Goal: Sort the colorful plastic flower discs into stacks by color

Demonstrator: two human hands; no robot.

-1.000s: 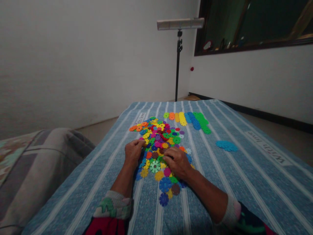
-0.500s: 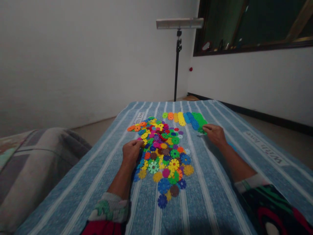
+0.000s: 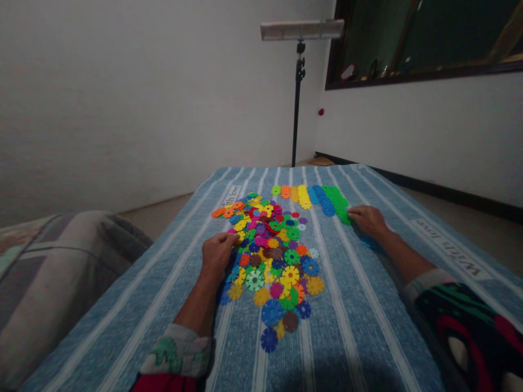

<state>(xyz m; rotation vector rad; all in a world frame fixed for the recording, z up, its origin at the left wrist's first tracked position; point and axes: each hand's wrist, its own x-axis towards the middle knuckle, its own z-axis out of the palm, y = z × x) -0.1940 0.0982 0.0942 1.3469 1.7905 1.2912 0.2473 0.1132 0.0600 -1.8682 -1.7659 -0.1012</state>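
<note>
A heap of flower-shaped plastic discs [image 3: 275, 253] in many colours lies on the striped cloth. At its left edge is my left hand [image 3: 218, 251], fingers pinched together; what they hold, if anything, is hidden. Farther back, discs lie overlapped in rows by colour: light green, orange, yellow, blue [image 3: 325, 202] and a long green row [image 3: 336, 200]. My right hand [image 3: 369, 220] is at the near end of the green row, its fingertips closed on a green disc there. Some blue discs [image 3: 370, 242] lie partly under my right wrist.
The blue striped cloth [image 3: 134, 326] covers the table, with "With love" lettering at the right. A lamp on a black stand [image 3: 296, 103] rises beyond the far edge. To the left is a grey draped cover [image 3: 81, 256].
My right hand has shifted slightly right and brought a green disc into line at the near end of the green row. My left hand stays by the heap. The view has tilted slightly.
</note>
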